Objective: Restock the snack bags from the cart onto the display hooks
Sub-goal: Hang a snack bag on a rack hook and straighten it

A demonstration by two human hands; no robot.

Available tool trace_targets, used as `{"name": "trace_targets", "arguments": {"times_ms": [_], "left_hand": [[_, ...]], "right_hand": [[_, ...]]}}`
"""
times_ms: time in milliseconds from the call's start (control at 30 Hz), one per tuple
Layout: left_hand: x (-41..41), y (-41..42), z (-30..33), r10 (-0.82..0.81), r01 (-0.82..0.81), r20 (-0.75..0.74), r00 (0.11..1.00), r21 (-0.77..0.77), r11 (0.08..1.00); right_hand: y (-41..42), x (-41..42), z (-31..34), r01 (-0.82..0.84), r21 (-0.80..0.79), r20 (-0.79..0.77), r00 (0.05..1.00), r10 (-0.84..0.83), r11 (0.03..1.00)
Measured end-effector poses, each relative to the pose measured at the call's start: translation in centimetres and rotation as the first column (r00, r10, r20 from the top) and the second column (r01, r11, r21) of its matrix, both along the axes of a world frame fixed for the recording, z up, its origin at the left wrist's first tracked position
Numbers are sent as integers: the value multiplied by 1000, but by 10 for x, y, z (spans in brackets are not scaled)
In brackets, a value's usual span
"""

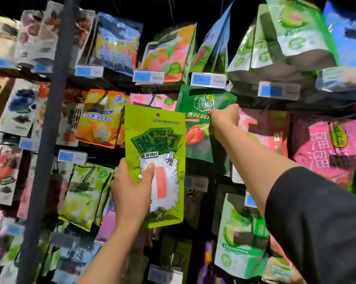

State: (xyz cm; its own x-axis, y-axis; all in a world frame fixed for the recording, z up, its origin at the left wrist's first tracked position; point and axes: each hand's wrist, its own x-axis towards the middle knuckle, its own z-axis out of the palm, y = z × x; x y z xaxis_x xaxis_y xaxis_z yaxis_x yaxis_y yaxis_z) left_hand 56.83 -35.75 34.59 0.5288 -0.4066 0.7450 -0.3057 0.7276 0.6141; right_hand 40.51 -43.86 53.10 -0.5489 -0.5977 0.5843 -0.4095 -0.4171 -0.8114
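1. Far left: dark vertical metal upright [50,128] of the display rack; blurred foil packs hang either side of it. White/blue shelf price tags [147,77] run along the rails; digits too smeared to read.
2. Orange-yellow foil snack bag [103,117] hangs on the mid row; a big "冻" shows near its top, rest is blur. The white pack just left of it reads "水果条".
3. Left hand [132,193] holds the lime-green flat foil snack bag with comic-burst artwork [155,160] up in front of the rack, not yet hung. Thumb lies across the front over the pink-red window, other fingers curl behind the left edge, so it's clamped on the bag's lower half.
4. Its small hang hole [158,115] is at top centre. Readable: Japanese "すっぱい" over large green block characters, and a small black strip, prob. "青梅片".
5. Right hand [224,119] reaches fwd and grips the dark-green glossy snack bag with red plum picture [199,128] at its right edge, fingers closed on it; the bag hangs on the mid row. Brand roundel reads "溜溜梅".
6. Doing it well, my view: use the right hand to steady or push back the hanging stock, find the free hook tip, line the hole up square, then slide on w/o tearing.
7. Right: pink foil bag [326,148] shows "溜溜" vertically.
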Motion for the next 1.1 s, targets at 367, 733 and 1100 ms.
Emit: {"name": "trace_targets", "arguments": {"times_ms": [367, 733, 1100], "left_hand": [[3, -2, -5, -41, 41, 14, 999, 12, 999], [7, -8, -7, -50, 50, 3, 999, 14, 999], [-5, -15, -10, -90, 89, 41, 995, 24, 996]], "right_hand": [[-6, 2, -12, -45, 25, 37, 998, 44, 999], [-13, -1, -19, -104, -3, 111, 988, 104, 995], [-21, -11, -31, -80, -51, 11, 997, 81, 995]]}}
